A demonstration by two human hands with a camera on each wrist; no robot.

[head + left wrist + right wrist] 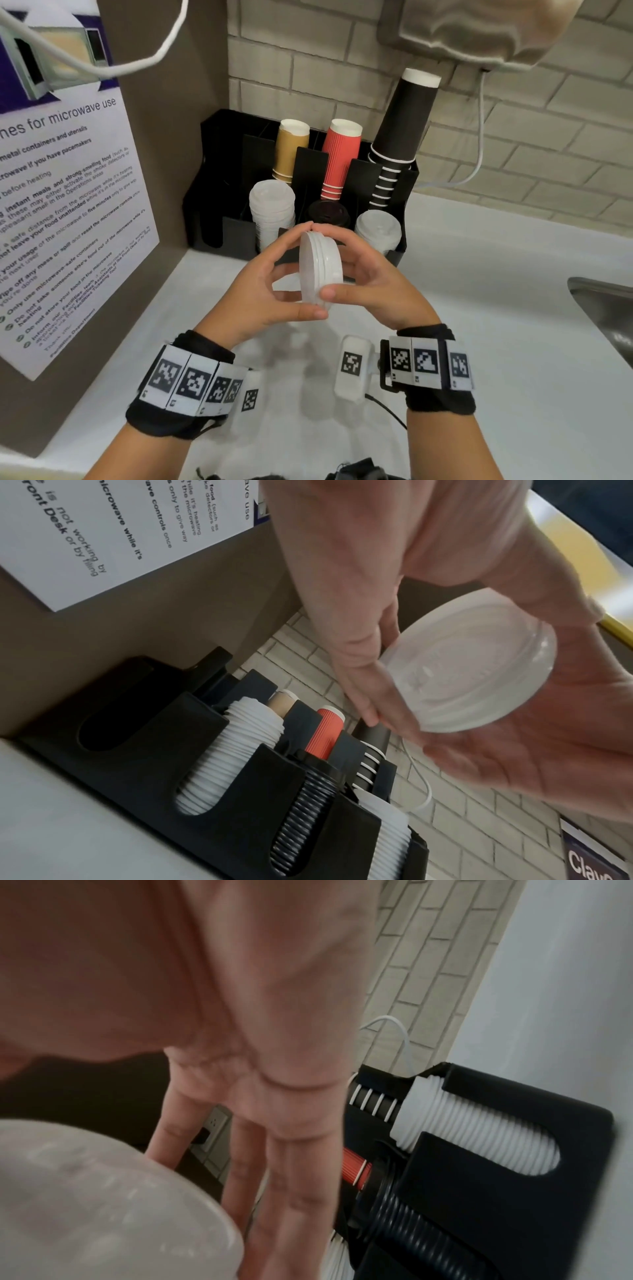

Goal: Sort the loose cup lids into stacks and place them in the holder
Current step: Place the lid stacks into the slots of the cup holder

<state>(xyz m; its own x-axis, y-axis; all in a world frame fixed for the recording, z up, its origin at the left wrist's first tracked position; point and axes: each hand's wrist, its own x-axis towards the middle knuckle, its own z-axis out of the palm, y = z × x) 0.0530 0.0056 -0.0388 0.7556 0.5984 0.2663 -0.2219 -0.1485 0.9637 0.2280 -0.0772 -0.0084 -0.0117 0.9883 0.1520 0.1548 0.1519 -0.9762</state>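
Observation:
A small stack of translucent white lids [320, 267] stands on edge above the counter, just in front of the black holder [219, 192]. My left hand [298, 274] grips its left side and my right hand [342, 263] grips its right side, fingertips meeting over the top. The left wrist view shows the lid stack [469, 664] between curled fingers [359, 674]. It shows as a blurred lid stack [103, 1204] in the right wrist view, beside my right fingers [274, 1164]. The holder's front slots hold a tall white lid stack [272, 209], black lids [329, 214] and a shorter white stack [376, 229].
Tan cups [291, 147], red cups [340, 157] and black cups [399, 137] fill the holder's rear slots. The leftmost front slot [113, 723] looks dark. A microwave notice [68, 205] covers the left wall. A metal sink [603, 308] edges the white counter [479, 274] on the right.

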